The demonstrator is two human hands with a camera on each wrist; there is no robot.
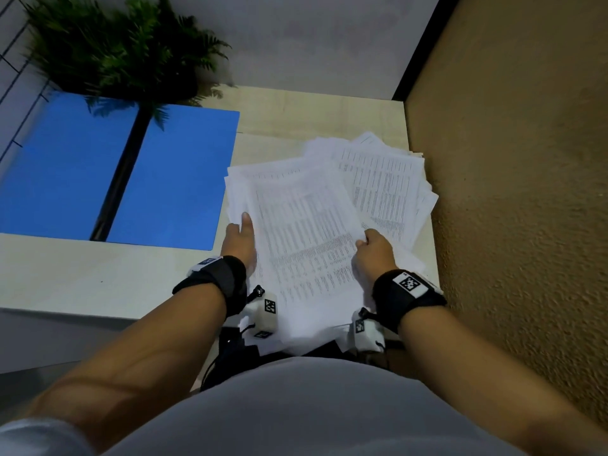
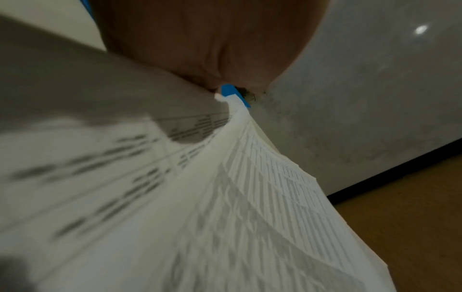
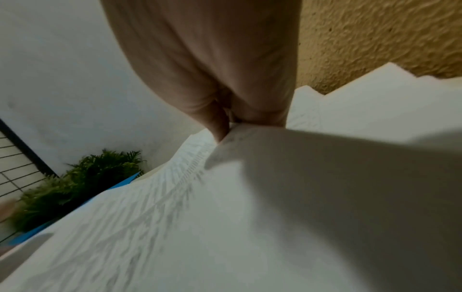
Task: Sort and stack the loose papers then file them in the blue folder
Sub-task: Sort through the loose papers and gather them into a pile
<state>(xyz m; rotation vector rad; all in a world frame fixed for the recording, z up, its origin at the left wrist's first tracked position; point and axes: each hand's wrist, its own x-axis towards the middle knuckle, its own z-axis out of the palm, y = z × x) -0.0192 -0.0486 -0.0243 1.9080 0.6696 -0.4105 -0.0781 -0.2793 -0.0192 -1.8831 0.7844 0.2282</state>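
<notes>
1. Pale wood-grain tabotop (image 1: pixel 82 274) pushed into a corner: grey wall (image 1: pixel 312 37) behind, rough ochre plaster wall (image 1: pixel 526 192) along the right.
2. Open blue folder (image 1: pixel 177 179) flat at left, dark spine up the middle; green fern (image 1: pixel 121 51) at its far edge.
3. Loose printed papers (image 1: pixel 381 179) fanned at right, near edge overhanging.
4. Left hand (image 1: pixel 238 241) gripping the top sheets' left edge, thumb on top.
5. Right hand (image 1: pixel 375 251) pinching the right edge, fingers curled.
</notes>
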